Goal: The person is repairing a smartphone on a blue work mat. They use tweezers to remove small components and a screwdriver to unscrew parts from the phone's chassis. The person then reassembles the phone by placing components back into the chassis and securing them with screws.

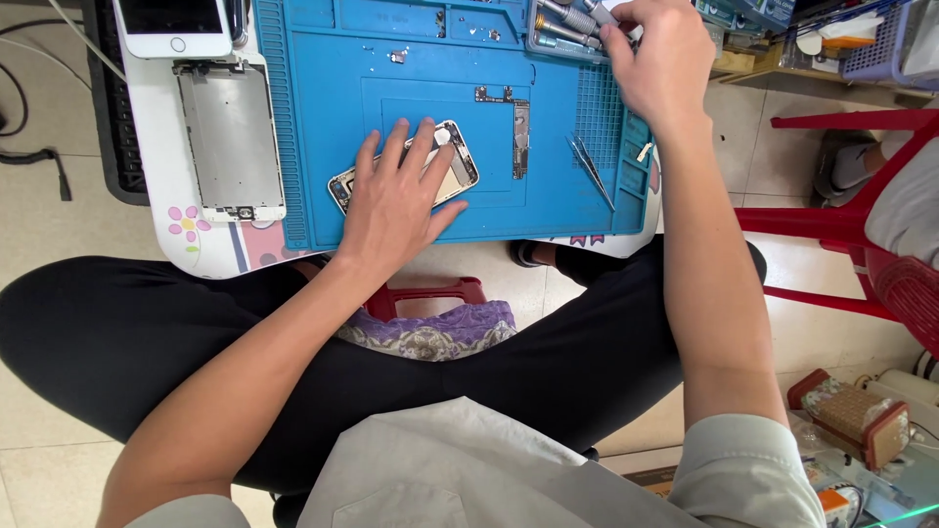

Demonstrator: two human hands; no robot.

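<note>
While left hand (396, 200) pins phone shell (452, 168), blue mat (313, 117)

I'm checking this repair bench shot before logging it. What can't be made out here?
- Head view: most of the opened phone body is covered by the left hand.
- Head view: which tool the right hand grips in the tool tray; its fingers and the top edge hide it.
- Head view: the white phone is cut off by the top edge.
- Head view: the small parts on the blue mat are too small to identify.

Pale grey sleeves (black trousers)
</note>
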